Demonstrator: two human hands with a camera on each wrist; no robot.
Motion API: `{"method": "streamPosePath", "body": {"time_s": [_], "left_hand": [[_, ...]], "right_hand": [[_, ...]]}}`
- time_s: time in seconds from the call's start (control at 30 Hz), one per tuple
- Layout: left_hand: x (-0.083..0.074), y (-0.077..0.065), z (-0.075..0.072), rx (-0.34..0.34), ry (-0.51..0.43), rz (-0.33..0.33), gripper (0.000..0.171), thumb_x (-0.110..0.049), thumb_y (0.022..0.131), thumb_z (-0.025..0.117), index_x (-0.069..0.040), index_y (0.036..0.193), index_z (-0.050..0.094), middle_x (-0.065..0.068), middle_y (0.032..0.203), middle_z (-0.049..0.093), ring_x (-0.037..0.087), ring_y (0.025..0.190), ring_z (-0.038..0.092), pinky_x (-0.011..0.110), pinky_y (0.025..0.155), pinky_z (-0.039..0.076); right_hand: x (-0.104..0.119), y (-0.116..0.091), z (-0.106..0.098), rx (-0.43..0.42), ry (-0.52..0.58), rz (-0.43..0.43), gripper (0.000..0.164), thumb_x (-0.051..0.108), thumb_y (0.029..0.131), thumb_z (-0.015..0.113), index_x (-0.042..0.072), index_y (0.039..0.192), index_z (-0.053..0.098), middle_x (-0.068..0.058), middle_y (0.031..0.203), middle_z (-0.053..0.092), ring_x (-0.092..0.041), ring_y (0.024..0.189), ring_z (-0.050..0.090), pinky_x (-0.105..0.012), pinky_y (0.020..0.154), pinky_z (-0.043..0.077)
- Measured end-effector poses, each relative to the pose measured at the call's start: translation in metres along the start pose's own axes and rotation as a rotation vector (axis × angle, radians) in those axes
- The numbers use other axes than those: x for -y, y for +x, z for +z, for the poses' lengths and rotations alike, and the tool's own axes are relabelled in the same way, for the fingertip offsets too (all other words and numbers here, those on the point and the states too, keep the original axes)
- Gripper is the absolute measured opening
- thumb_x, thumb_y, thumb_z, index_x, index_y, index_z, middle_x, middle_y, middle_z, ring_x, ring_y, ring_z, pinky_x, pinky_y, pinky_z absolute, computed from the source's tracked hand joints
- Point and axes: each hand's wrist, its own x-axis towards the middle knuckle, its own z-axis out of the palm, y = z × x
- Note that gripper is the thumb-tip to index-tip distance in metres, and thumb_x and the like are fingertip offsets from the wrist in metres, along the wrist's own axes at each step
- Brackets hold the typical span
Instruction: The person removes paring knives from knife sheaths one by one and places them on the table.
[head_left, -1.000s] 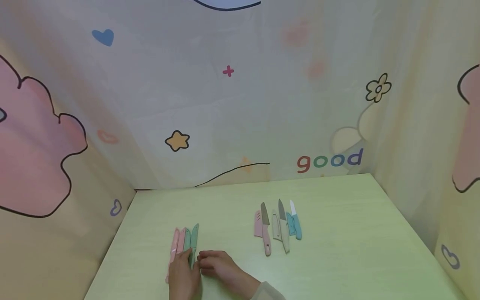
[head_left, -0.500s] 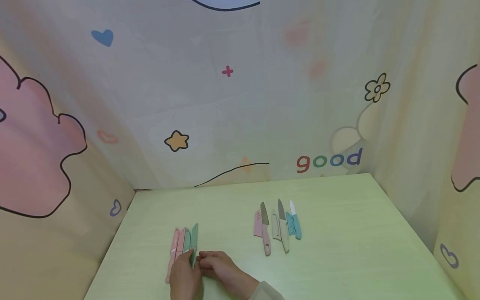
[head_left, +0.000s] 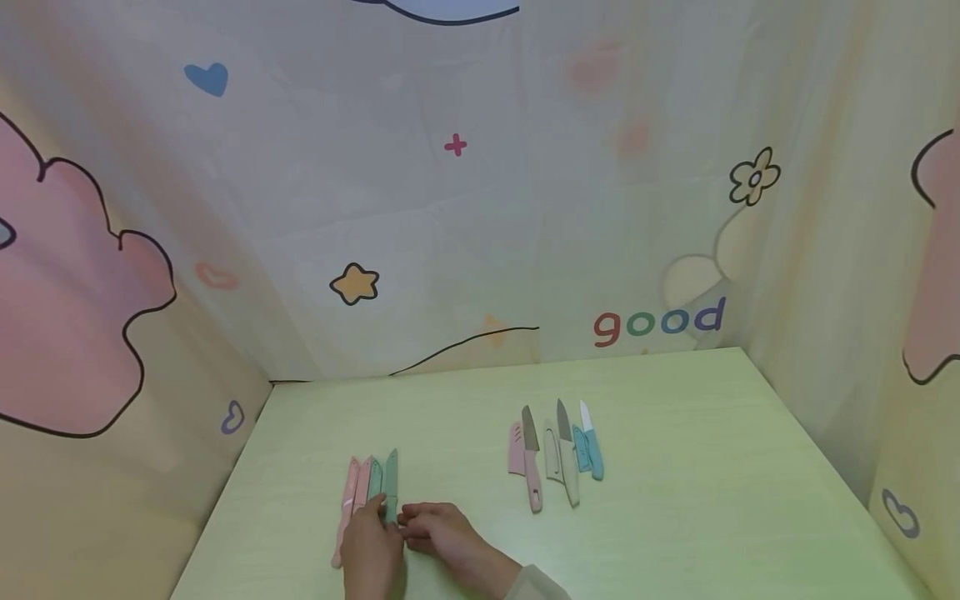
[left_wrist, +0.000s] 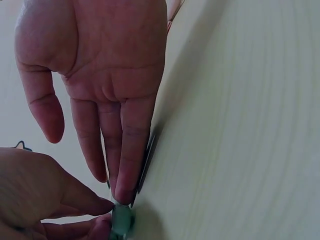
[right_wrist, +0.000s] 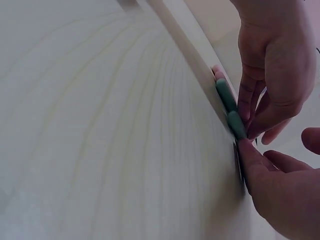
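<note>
In the head view, a sheathed green knife [head_left: 392, 477] is the rightmost of a row at the table's left. My left hand [head_left: 372, 546] pinches its handle between thumb and fingers. The green handle end [left_wrist: 121, 220] shows between those fingers in the left wrist view. Beside it lie another green knife [head_left: 375, 472] and two pink knives [head_left: 349, 493], partly covered by the hand. My right hand [head_left: 453, 537] meets the held knife from the right. Its fingers [left_wrist: 132, 145] are straight, the tips at the handle, and its thumb is apart. A second green handle [right_wrist: 226, 95] shows in the right wrist view.
Right of the row lie three unsheathed knives: pink [head_left: 532, 479], cream [head_left: 569, 479] and blue [head_left: 592, 454]. Each has a matching sheath at its left, such as the pink sheath [head_left: 516, 454]. A printed curtain [head_left: 450, 233] encloses the light green table [head_left: 690, 483].
The held green knife has turned slightly to point straighter away, with a small gap opening beside its green neighbour. Both hands have shifted only slightly; the other knives lie where they were.
</note>
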Motion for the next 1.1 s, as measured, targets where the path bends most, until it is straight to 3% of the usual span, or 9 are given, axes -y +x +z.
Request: {"method": "streamPosePath", "body": {"time_s": [0.2, 0.53, 0.83, 1.1], "left_hand": [[-0.002, -0.001, 0.002, -0.005, -0.042, 0.009, 0.049, 0.007, 0.076, 0.066, 0.005, 0.124, 0.058, 0.020, 0.106, 0.067, 0.031, 0.090, 0.060, 0.054, 0.077, 0.051], [-0.004, 0.000, 0.005, -0.045, -0.020, -0.005, 0.047, 0.003, 0.074, 0.071, 0.001, 0.121, 0.062, 0.017, 0.102, 0.070, 0.038, 0.096, 0.058, 0.056, 0.078, 0.050], [-0.008, 0.001, 0.005, 0.000, -0.024, -0.049, 0.050, 0.002, 0.074, 0.073, -0.002, 0.123, 0.062, 0.013, 0.102, 0.067, 0.031, 0.094, 0.060, 0.053, 0.076, 0.051], [-0.010, 0.001, 0.007, 0.009, -0.038, 0.005, 0.046, 0.004, 0.075, 0.069, 0.001, 0.120, 0.063, 0.015, 0.103, 0.069, 0.027, 0.090, 0.062, 0.051, 0.080, 0.051]], "right_hand": [[-0.003, 0.004, -0.003, -0.017, -0.003, 0.001, 0.041, -0.002, 0.085, 0.049, -0.017, 0.124, 0.053, -0.025, 0.114, 0.065, -0.027, 0.099, 0.063, -0.041, 0.091, 0.055], [0.000, 0.003, -0.004, -0.015, 0.002, 0.013, 0.040, -0.001, 0.086, 0.049, -0.015, 0.123, 0.054, -0.021, 0.110, 0.067, -0.022, 0.094, 0.065, -0.039, 0.087, 0.057], [0.002, 0.001, -0.007, -0.013, -0.010, 0.010, 0.040, 0.000, 0.087, 0.049, -0.015, 0.124, 0.054, -0.023, 0.112, 0.067, -0.022, 0.091, 0.065, -0.043, 0.088, 0.056], [0.003, -0.001, -0.014, -0.010, -0.020, -0.002, 0.041, 0.002, 0.087, 0.051, -0.015, 0.125, 0.053, -0.022, 0.111, 0.067, -0.025, 0.093, 0.065, -0.045, 0.091, 0.055]]}}
